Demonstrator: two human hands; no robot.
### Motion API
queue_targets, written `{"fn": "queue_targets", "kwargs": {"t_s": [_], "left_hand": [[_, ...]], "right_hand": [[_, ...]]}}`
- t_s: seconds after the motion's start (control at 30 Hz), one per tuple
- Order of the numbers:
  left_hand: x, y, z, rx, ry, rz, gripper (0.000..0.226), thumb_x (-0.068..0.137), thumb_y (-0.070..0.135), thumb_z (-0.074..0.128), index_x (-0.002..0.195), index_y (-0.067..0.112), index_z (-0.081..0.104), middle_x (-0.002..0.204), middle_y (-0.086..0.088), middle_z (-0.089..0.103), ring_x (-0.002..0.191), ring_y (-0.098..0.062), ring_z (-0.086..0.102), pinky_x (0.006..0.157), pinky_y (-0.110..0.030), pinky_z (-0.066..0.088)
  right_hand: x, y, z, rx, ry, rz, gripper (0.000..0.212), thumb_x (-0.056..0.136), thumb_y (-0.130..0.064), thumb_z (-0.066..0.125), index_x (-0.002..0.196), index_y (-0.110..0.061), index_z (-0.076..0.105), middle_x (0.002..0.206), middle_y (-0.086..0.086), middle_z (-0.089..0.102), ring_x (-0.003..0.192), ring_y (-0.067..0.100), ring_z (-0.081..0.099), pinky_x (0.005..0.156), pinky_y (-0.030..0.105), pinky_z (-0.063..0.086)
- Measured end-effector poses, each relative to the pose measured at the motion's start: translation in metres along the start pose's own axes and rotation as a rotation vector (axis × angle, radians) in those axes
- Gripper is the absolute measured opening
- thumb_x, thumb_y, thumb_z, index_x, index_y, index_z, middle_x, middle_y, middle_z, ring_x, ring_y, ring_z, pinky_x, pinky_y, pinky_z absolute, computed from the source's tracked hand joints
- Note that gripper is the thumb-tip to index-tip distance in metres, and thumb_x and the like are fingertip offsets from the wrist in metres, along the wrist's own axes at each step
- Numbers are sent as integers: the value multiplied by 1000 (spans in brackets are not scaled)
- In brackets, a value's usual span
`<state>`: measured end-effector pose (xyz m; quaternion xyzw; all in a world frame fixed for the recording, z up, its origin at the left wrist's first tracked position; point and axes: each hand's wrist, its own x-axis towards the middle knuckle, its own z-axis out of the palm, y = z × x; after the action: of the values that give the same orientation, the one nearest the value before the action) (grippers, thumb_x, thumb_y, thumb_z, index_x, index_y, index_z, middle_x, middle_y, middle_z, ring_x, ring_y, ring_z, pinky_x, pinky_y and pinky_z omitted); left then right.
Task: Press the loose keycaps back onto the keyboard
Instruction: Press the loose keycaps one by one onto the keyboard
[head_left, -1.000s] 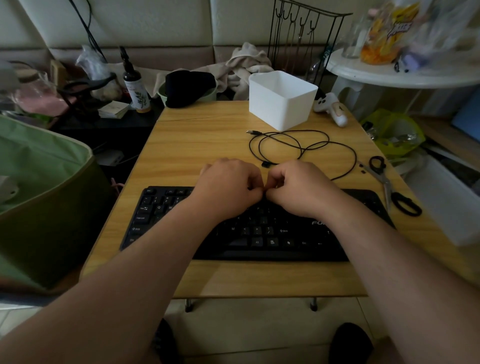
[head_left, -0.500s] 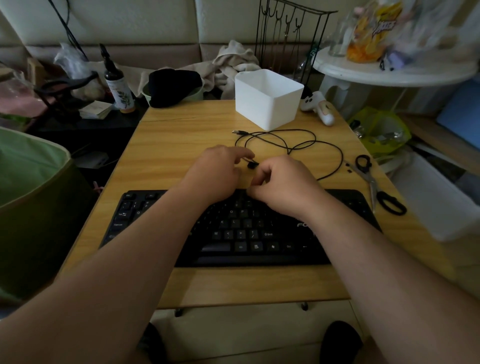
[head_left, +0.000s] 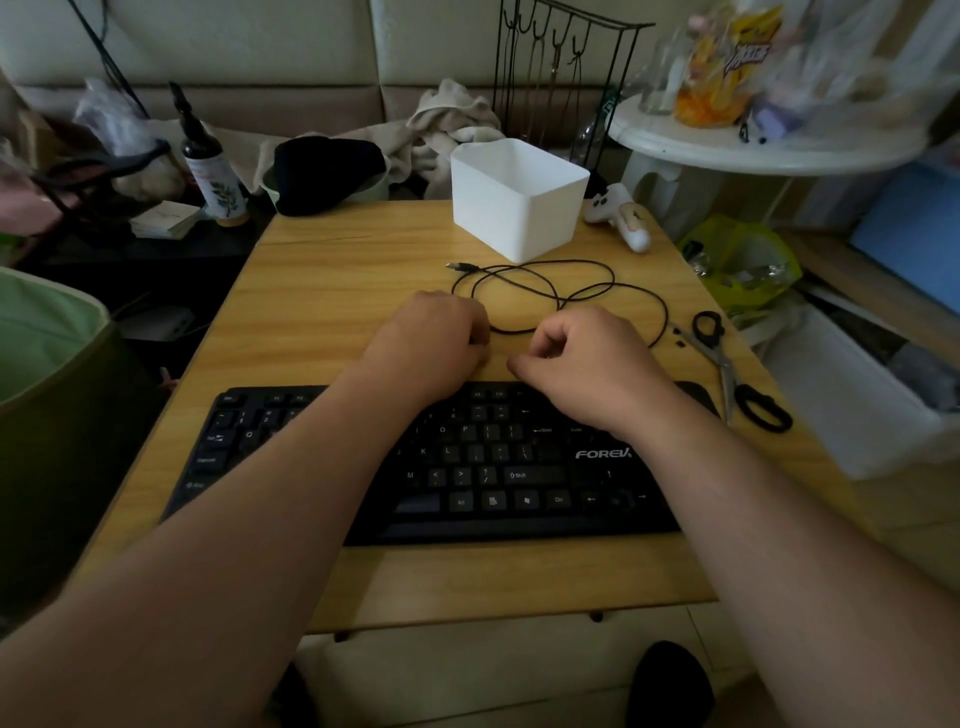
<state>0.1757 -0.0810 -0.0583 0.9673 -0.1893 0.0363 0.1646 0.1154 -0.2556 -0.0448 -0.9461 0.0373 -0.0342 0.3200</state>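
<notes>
Two bare hands, both knuckles-up just beyond the far edge of one black keyboard (head_left: 467, 467). Left hand (head_left: 434, 345) curled into a loose fist, fingertips tucked under and hidden; something small and dark showing at the inner side of the fist, perhaps a keycap, but too little seen to tell, so grasp uncertain. Right hand (head_left: 582, 356) curled too, thumb and forefinger drawn together toward the left hand; whether anything sits between them, impossible to tell. Small gap between the two hands. One loose keycap count: none plainly visible. Just past the fingertips, one black USB cable (head_left: 587, 291) looped on the one wooden table (head_left: 322, 301), its nearest loop passing right by the left knuckles. Farther beyond the fingers, one white plastic bin (head_left: 519, 208), upright. Right of the right hand, one pair of black-handled scissors (head_left: 727, 364), with two tiny dark bits (head_left: 678, 343) beside the blades. Near the bin's right side, one small white toy figure (head_left: 623, 218). Far left of the left hand, off the table, one dark spray bottle (head_left: 210, 171).
</notes>
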Motion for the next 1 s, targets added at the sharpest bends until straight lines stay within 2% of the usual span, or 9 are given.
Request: {"fn": "queue_targets", "kwargs": {"t_s": [0.13, 0.2, 0.27, 0.37, 0.5, 0.6, 0.7, 0.87, 1.0], "left_hand": [[-4, 1, -1, -10, 31, -65, 9, 93, 27, 65, 101, 28, 70, 102, -1, 71, 99, -23, 65, 82, -36, 56], [-7, 0, -6, -116, 42, -104, 11, 92, 28, 68, 103, 29, 69, 98, 4, 74, 93, -18, 66, 77, -31, 53], [-10, 2, -13, -380, 35, -169, 10, 93, 28, 70, 103, 28, 71, 91, 8, 76, 77, -10, 66, 66, -26, 48], [-21, 13, -26, -885, -13, -254, 7, 98, 21, 69, 103, 23, 74, 85, 6, 78, 70, -5, 66, 65, -26, 52], [-39, 27, -33, -1288, -99, -302, 11, 102, 10, 63, 103, 11, 73, 86, -2, 74, 74, -9, 64, 68, -25, 49], [-47, 33, -35, -1344, -78, -304, 12, 102, 10, 62, 98, 13, 73, 82, 0, 71, 74, -9, 63, 68, -25, 48], [-50, 34, -37, -1362, -78, -289, 15, 101, 9, 63, 95, 16, 74, 84, 0, 73, 77, -10, 64, 71, -25, 48], [-55, 33, -37, -1354, -121, -234, 17, 99, 6, 66, 108, 15, 76, 95, -4, 75, 85, -12, 68, 71, -23, 51], [-58, 32, -39, -1383, -129, -245, 20, 101, 5, 62, 109, 15, 77, 95, -3, 76, 83, -11, 68, 71, -23, 52]], "right_hand": [[-4, 2, -2, -70, -27, -29, 24, 85, -48, 74, 71, -30, 67, 76, -14, 64, 79, 12, 60, 84, 46, 55], [-5, 4, -3, -60, -12, -70, 17, 86, -46, 75, 78, -32, 69, 76, -13, 62, 76, 11, 59, 76, 38, 53], [-6, 5, -5, -12, 43, -152, 11, 87, -39, 76, 97, -37, 73, 82, -11, 60, 75, 7, 55, 66, 28, 45], [-8, 6, -7, 76, 164, -275, 42, 88, -31, 79, 126, -42, 67, 95, -14, 58, 77, 0, 51, 68, 20, 40], [-12, 2, -6, 159, 276, -390, 36, 86, -24, 81, 117, -41, 73, 92, -18, 61, 79, 2, 56, 69, 14, 43], [-17, -1, -6, 167, 319, -445, 32, 87, -20, 80, 115, -34, 77, 93, -14, 64, 79, 6, 58, 68, 16, 46], [-22, -3, -7, 174, 370, -478, 30, 87, -17, 81, 114, -27, 78, 92, -11, 66, 79, 0, 57, 67, 6, 39], [-27, -3, -8, 178, 430, -498, 26, 85, -15, 83, 109, -24, 79, 89, -11, 64, 78, -5, 57, 66, 4, 38], [-28, -3, -8, 168, 436, -498, 25, 84, -17, 83, 108, -24, 79, 88, -15, 62, 79, -5, 57, 66, 4, 38]]}}
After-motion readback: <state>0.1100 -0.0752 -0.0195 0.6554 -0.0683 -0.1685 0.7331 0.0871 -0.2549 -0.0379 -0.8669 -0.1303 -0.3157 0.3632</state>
